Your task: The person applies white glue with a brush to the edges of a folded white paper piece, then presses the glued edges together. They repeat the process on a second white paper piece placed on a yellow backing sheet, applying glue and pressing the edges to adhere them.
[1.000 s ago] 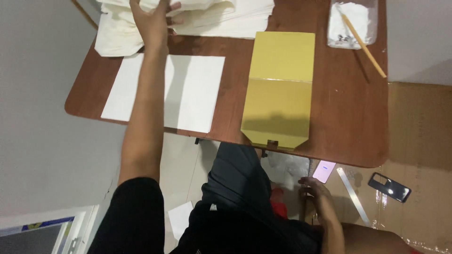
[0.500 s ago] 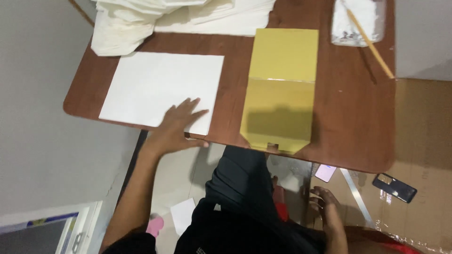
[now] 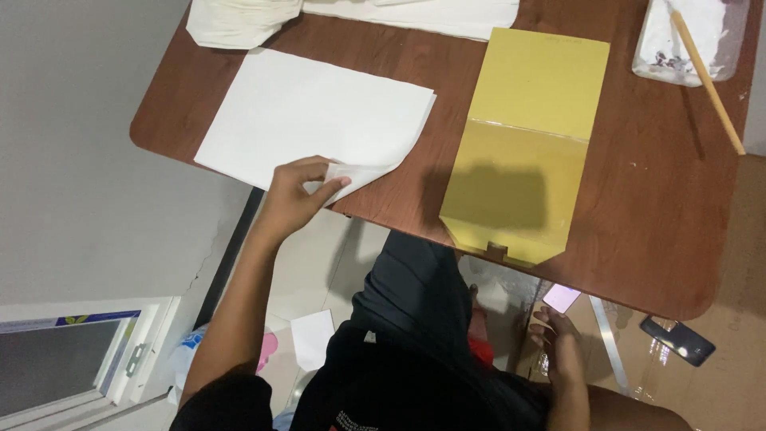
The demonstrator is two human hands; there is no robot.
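My left hand (image 3: 295, 191) pinches the near corner of a white paper sheet (image 3: 319, 112) and lifts it, so the corner curls up off the brown wooden table (image 3: 662, 231). The sheet looks like a thin stack lying flat on the left half of the table. A yellow envelope-like folder (image 3: 523, 144) lies to its right, its flap end hanging over the near table edge. My right hand (image 3: 558, 335) hangs below the table edge and holds a small pale pink card (image 3: 562, 297) at the fingertips.
Crumpled white plastic bags (image 3: 239, 20) and more white paper (image 3: 423, 14) lie at the far edge. A clear container (image 3: 686, 40) with a wooden stick (image 3: 706, 76) stands at the far right. On the floor lie a dark phone (image 3: 677, 340), a paper scrap (image 3: 313, 339) and a clear ruler-like strip (image 3: 610, 343).
My left hand came back from the bags at the far edge to the near side of the white sheet and has lifted its corner. The right hand stayed low with the pink card.
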